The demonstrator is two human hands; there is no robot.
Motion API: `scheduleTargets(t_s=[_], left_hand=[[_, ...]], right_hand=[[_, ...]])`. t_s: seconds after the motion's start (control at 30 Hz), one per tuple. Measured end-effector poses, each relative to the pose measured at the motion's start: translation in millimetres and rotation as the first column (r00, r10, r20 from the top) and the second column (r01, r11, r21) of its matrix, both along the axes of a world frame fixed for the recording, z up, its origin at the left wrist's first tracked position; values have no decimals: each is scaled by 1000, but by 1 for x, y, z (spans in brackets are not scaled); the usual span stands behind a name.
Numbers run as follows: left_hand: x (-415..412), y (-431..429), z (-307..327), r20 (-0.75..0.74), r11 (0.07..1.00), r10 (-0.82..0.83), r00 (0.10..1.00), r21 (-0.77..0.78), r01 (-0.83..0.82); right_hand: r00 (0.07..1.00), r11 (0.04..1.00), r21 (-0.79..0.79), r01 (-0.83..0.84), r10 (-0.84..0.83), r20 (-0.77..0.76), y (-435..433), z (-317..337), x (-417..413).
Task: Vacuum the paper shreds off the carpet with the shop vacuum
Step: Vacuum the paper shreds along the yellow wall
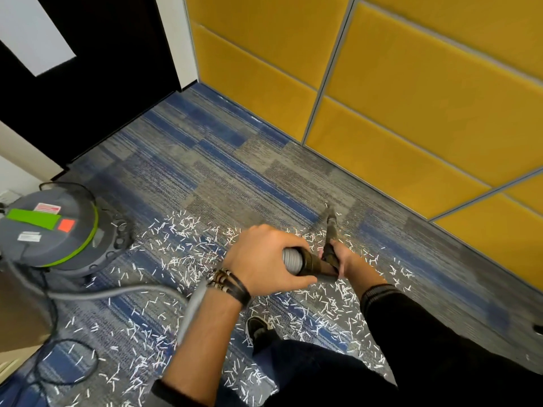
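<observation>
At six o'clock in the view, nearest the camera, a dark trouser leg ends in a dark shoe (255,326) standing on the carpet (223,160) among the paper shreds (320,315). The shreds are small white strips, thick around the shoe and spreading from seven o'clock up through the middle of the floor. A thin black cord (51,306) loops over the carpet at eight o'clock.

Just past the shoe, both forearms reach forward. The left wrist wears dark bracelets (230,283). The left hand (264,259) is wrapped around the end of the grey ribbed hose (117,292), fingers curled over the top and thumb underneath, right where the hose joins a black cuff (313,261). The right hand (348,259), coming from a dark sleeve at four o'clock, is closed around the base of the black nozzle (331,227), touching the cuff. The nozzle slants away toward twelve o'clock, with its blurred tip low over the carpet at the far edge of the shreds; I cannot tell if it touches.

From the left hand the hose drops back under the forearm and runs to nine o'clock, to the shop vacuum (50,230), a round grey drum with a green band, sitting on the carpet beside the shreds.

Farther on the carpet is bare, blue and grey in stripes. Yellow wall panels (411,98) fill twelve to three o'clock, and a dark door (102,69) stands at eleven.
</observation>
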State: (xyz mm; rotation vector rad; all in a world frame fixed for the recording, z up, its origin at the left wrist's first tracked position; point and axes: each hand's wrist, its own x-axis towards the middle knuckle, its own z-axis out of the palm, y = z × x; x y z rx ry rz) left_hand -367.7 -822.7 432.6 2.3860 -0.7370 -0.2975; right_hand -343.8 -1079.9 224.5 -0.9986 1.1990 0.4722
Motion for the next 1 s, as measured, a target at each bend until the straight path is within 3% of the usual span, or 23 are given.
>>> scheduleTargets(t_s=[0.17,0.27,0.43,0.73,1.0], left_hand=[[-2,-9,2,-13,999,-39,999,17,39],[5,-3,8,4,1000,18,1000,-19,-18],[16,-1,20,75,1000,21,997,12,-22],[11,-12,6,-92,994,-62,994,82,70],[-7,-16,31,22,996,-70,997,58,69]], right_hand=[[997,999,9,43,-42,-57,-20,-12,-21],[1000,1000,-24,-3,3,-16,-16,0,-2],[999,998,57,-27,24,46,15,11,27],[995,992,77,104,-103,-13,-14,-13,-32],[995,990,96,100,-102,16,0,17,-40]])
